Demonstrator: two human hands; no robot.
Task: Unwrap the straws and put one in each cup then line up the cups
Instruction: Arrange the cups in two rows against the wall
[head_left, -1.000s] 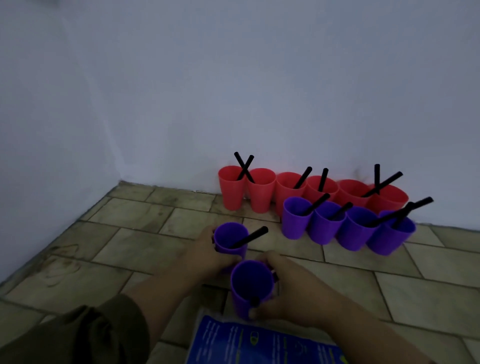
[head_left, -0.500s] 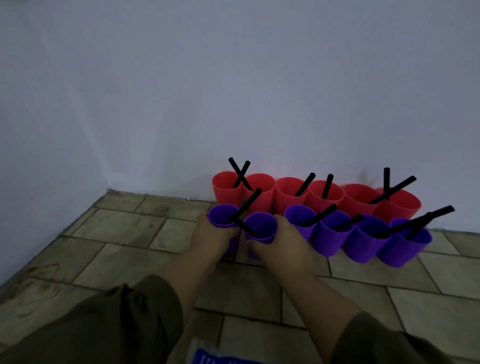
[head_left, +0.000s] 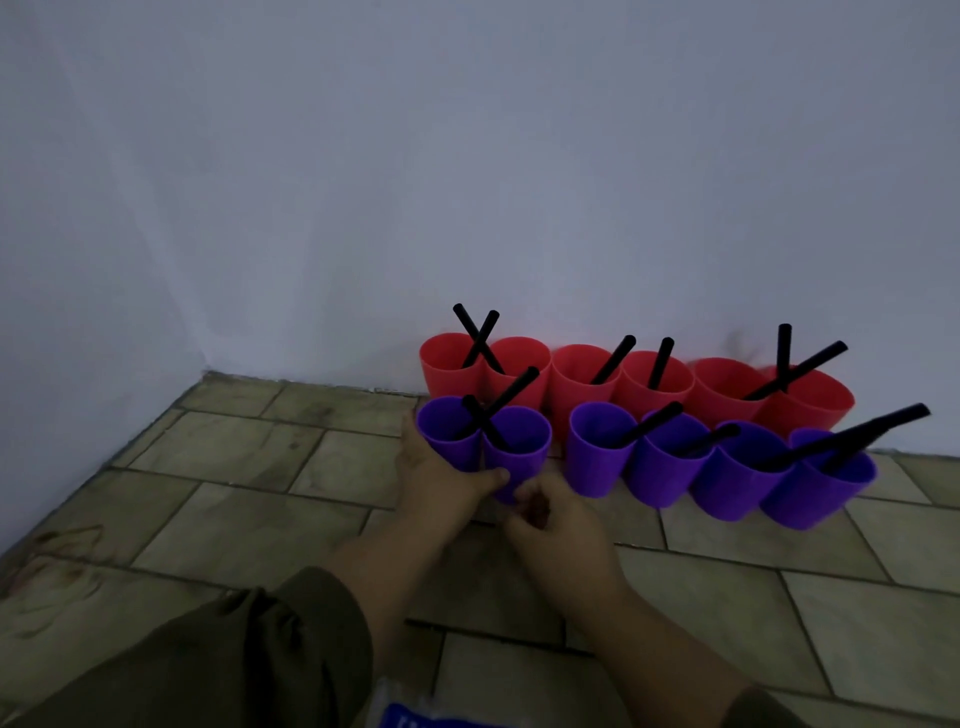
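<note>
Left hand (head_left: 436, 478) wraps two leftmost purple cups (head_left: 519, 454), thumb across front. Cups at its 12 o'clock, black straws (head_left: 514, 389) crossed. Right hand (head_left: 556, 519) at cups' 5 o'clock, fingers curled, grip unclear.

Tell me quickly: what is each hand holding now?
Left hand: grips the leftmost purple cup.
Right hand: curled beside the second purple cup; hold cannot be told.

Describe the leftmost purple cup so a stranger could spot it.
Two rows of cups stand along the wall, red cups behind, purple in front. The purple cup ends the front row on the left, held by the left hand. Only it has no purple cup to its left.
</note>
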